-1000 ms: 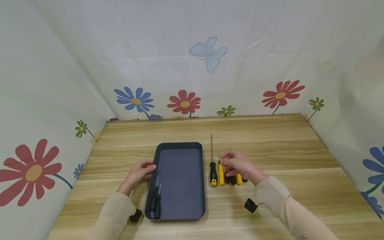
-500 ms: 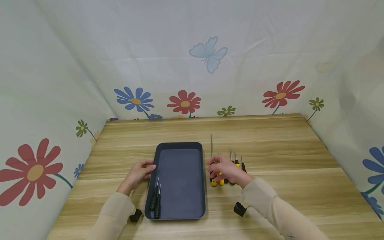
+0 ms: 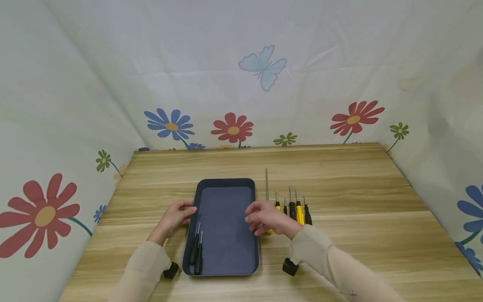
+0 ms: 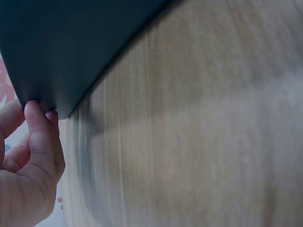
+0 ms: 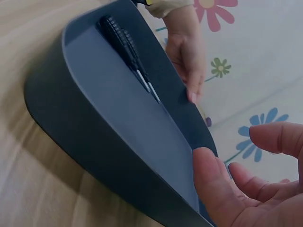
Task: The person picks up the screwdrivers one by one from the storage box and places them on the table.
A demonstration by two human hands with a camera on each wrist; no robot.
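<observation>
A dark grey tray (image 3: 230, 268) lies on the wooden table. My left hand (image 3: 175, 218) grips its left rim, thumb over the edge and fingers outside; the left wrist view shows the fingertips on the tray wall (image 4: 71, 47). Two black-handled screwdrivers (image 3: 197, 253) lie side by side in the tray's near left corner. Above the tray's right rim hovers my right hand (image 3: 269, 218), thumb and fingers apart with nothing between them in the right wrist view. It partly covers a long screwdriver (image 3: 266, 184) with a yellow handle end.
Right of the tray, several more screwdrivers (image 3: 299, 213) with black or yellow handles lie in a row, shafts pointing away. A flower-printed cloth (image 3: 309, 96) encloses the table's (image 3: 339, 176) back and sides.
My right hand has moved left, from over the row of screwdrivers to the tray's right rim. The left hand, the tray and the two screwdrivers inside have stayed put.
</observation>
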